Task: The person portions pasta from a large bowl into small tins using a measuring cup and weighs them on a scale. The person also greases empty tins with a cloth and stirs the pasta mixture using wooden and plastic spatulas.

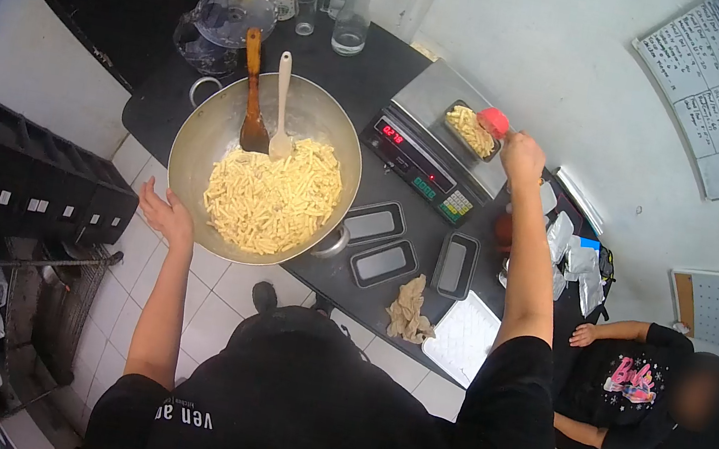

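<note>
My right hand (pixel 523 159) is closed on the handle of a red measuring cup (pixel 492 121), tilted over a small black tray (pixel 458 135) of pasta. That tray rests on the steel platform of a digital scale (pixel 415 164) with lit red digits. My left hand (pixel 164 216) has its fingers apart beside the rim of a large metal wok (pixel 195 144); whether it touches the rim I cannot tell. Creamy short pasta (pixel 275 198) fills the wok's bottom. A brown wooden spatula (pixel 253 97) and a pale spatula (pixel 282 101) lean inside it.
Several black trays (pixel 456 265), a crumpled brown cloth (pixel 411 310) and a white sheet (pixel 465 336) lie on the dark table. A glass jug (pixel 353 19) stands at the back. Another person (pixel 633 386) is at the right. Black crates (pixel 32 176) stand at the left.
</note>
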Demonstrator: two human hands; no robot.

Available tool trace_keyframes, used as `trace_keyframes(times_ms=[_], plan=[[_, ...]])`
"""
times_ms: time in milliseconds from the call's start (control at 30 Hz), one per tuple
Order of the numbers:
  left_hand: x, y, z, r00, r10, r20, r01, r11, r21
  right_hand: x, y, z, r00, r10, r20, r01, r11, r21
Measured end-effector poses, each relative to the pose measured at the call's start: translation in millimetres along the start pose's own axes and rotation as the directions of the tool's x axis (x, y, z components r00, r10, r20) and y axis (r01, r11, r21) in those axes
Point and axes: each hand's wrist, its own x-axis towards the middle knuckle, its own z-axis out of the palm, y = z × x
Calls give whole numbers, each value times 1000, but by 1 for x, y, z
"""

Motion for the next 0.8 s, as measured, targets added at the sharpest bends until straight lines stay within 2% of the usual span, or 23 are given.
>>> trace_keyframes(times_ms=[33,67,100,133,200,267,333,367,467,500,533,567,600,633,667,700,767,800], plan=[[-2,-7,1,999,-38,-29,36,995,-95,0,-3,-3,999,53,2,-53,998,28],[-7,-14,1,998,-46,-32,43,995,-86,0,-3,-8,988,136,69,-142,985,95],[-14,-21,-2,989,-139,-52,127,975,-181,-2,-7,-13,990,124,74,-131,986,99],[-23,-29,-3,971,-230,-62,204,939,-277,-4,-6,-15,981,172,84,-186,960,210],[-65,-47,-18,966,-258,-4,247,928,-281,-1,7,-1,958,254,136,-287,886,365],[-119,-64,-46,974,-187,128,206,966,-155,-2,11,4,951,264,161,-307,873,380],[-171,-68,-87,946,44,321,-64,996,54,-4,13,9,942,275,194,-332,856,398],[-174,-60,-98,946,41,323,-63,996,58,-3,15,11,944,284,170,-330,846,419],[-167,-29,-143,873,320,368,-324,945,-53,-2,28,14,936,308,168,-351,806,476],[-165,-30,-154,876,316,363,-321,946,-49,2,30,13,927,327,182,-373,771,517],[-166,-35,-168,893,279,353,-288,957,-27,2,33,7,918,330,218,-393,694,603],[-168,-39,-181,909,240,342,-253,967,-6,4,35,6,921,323,217,-387,696,605],[-171,-40,-195,910,232,343,-247,969,-1,4,40,5,917,326,230,-392,634,667],[-173,-41,-206,954,83,287,-78,997,-28,7,44,5,914,328,239,-393,567,724],[-177,-43,-215,968,-76,240,93,994,-61,7,49,5,915,321,244,-393,571,721],[-178,-48,-211,968,-82,236,99,993,-59,11,53,5,924,313,219,-359,516,778],[-179,-62,-191,977,-96,189,136,967,-213,14,46,7,939,294,178,-288,390,875],[-175,-58,-175,986,-39,164,75,972,-222,8,21,-16,931,298,209,-314,366,876]])
